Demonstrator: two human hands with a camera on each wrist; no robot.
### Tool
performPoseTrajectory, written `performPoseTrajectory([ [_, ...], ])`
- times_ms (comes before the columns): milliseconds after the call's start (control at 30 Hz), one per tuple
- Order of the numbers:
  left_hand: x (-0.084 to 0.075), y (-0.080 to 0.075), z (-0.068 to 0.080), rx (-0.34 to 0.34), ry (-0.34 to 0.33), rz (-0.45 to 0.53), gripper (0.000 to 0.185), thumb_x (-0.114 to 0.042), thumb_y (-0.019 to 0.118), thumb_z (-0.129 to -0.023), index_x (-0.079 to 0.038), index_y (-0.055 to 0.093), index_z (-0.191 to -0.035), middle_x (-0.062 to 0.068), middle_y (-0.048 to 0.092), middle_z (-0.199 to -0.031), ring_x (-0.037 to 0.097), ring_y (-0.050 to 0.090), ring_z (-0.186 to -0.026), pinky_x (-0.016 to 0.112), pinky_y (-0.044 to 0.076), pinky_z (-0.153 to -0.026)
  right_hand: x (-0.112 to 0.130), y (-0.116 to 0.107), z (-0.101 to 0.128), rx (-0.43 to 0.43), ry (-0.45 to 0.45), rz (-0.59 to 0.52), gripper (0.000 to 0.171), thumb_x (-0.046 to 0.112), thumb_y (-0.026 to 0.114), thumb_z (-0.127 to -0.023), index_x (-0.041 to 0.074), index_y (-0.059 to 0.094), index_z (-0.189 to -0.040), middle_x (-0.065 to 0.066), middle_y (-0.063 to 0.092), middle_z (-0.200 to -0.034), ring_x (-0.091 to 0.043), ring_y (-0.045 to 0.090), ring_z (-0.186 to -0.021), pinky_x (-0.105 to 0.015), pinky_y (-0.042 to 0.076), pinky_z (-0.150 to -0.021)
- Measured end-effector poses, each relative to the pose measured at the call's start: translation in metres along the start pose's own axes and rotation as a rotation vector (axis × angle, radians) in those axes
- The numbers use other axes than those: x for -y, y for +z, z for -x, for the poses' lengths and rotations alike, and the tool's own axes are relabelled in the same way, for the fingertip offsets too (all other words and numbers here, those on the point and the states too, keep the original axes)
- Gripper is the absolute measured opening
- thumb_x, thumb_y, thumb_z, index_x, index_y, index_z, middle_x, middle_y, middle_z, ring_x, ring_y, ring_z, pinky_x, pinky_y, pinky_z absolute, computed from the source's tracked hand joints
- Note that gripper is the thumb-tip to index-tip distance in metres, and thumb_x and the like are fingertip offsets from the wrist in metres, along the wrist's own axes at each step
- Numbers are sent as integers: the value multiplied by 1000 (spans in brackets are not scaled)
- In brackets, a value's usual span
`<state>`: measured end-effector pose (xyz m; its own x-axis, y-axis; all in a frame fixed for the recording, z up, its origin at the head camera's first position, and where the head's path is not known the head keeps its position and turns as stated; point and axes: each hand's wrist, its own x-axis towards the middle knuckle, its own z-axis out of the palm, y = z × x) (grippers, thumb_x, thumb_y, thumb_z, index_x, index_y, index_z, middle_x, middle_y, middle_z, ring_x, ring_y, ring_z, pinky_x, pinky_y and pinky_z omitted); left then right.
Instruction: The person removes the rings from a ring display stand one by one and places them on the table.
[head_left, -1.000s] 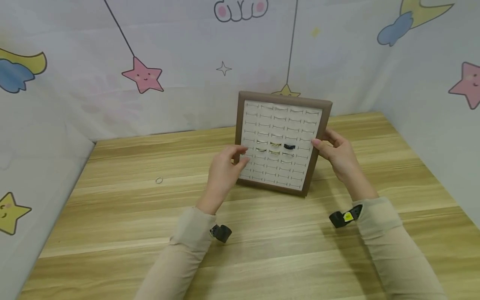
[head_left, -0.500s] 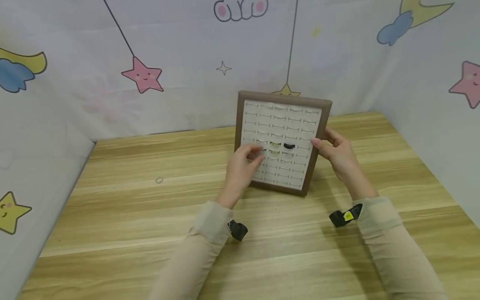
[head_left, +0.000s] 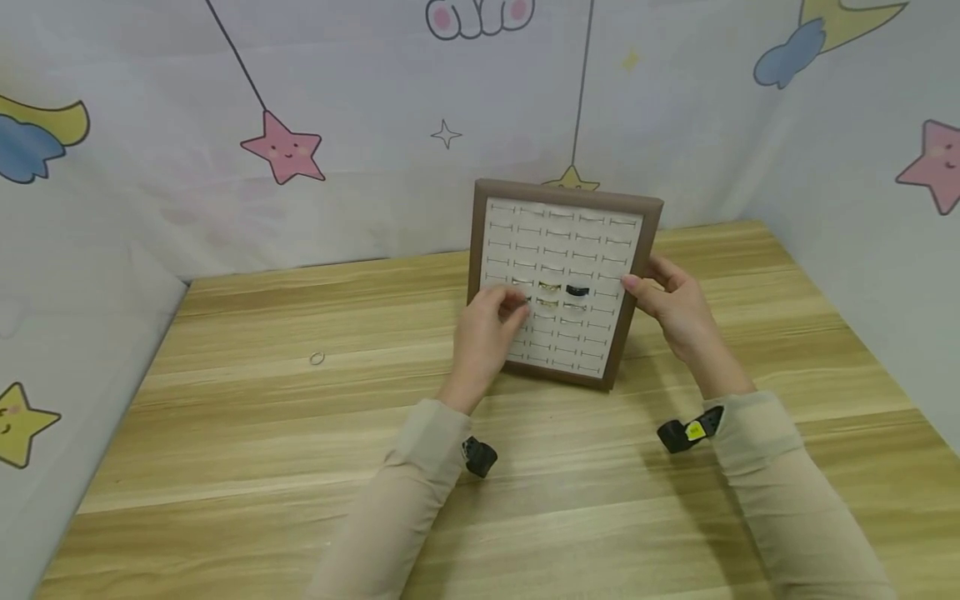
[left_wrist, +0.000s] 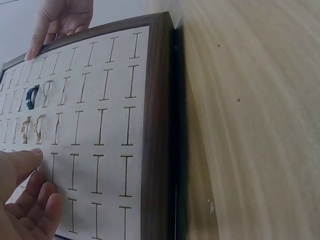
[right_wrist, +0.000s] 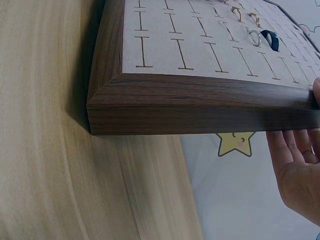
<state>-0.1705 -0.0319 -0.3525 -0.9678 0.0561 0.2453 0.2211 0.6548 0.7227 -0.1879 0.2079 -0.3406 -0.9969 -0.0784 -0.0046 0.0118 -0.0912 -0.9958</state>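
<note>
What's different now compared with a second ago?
The left hand has moved right, from the left edge of the display board to its mounted rings, with thumb and fingertips drawing closer together; whether it grips a ring is unclear. The right hand still holds the board's right edge, and the loose ring still lies on the table.

The flat ring board in its wooden frame is brown round the edge, with thin dark grain lines, and creamy white inside, with rows of dark marks like a capital I. On the board sit a wide, shiny black ring, gold rings and a thin silver ring. Under the board, the wooden table is yellow-brown with wavy pale stripes. Behind the board, the white cloth sheet has pink and yellow stars.
</note>
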Motion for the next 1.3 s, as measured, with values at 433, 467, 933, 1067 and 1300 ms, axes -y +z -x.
performPoseTrajectory([
  [433, 5, -4, 0, 11, -4, 25, 12, -16, 63, -90, -6, 67, -95, 9, 65, -101, 20, 61, -90, 31, 53, -79, -3, 1, -1, 8, -17, -9, 49, 14, 66, -90, 6, 48, -135, 5, 55, -110, -1, 59, -93, -12, 52, -83],
  [467, 5, -5, 0, 14, -1, 33, 11, -16, 63, -90, -6, 67, -95, 9, 65, -102, 21, 61, -91, 31, 53, -80, -3, 1, -1, 9, -18, -10, 49, 14, 66, -90, 6, 48, -134, 5, 55, -110, -1, 59, -93, -12, 52, -82],
  [933, 6, -14, 3, 49, -72, 156, 13, -18, 67, -87, -7, 70, -94, 7, 70, -100, 20, 64, -95, 32, 53, -80, -4, 1, -1, 11, -33, -31, 41, 12, 65, -90, 10, 51, -129, 5, 55, -110, -1, 59, -93, -12, 52, -82],
  [1067, 2, -20, 3, 36, -100, 163, 13, -20, 67, -88, -9, 70, -95, 6, 72, -101, 20, 65, -94, 31, 53, -74, -5, 0, -1, 6, -34, -45, 38, 12, 66, -90, 14, 54, -125, 6, 55, -110, -1, 59, -92, -12, 52, -81],
  [1300, 3, -34, 6, -7, -113, 133, 24, -24, 64, -91, -13, 66, -112, 4, 71, -109, 19, 64, -90, 32, 52, -73, -5, -1, -1, 7, -38, -56, 37, 12, 66, -89, 15, 54, -124, 5, 55, -110, -1, 59, -92, -12, 52, -81],
])
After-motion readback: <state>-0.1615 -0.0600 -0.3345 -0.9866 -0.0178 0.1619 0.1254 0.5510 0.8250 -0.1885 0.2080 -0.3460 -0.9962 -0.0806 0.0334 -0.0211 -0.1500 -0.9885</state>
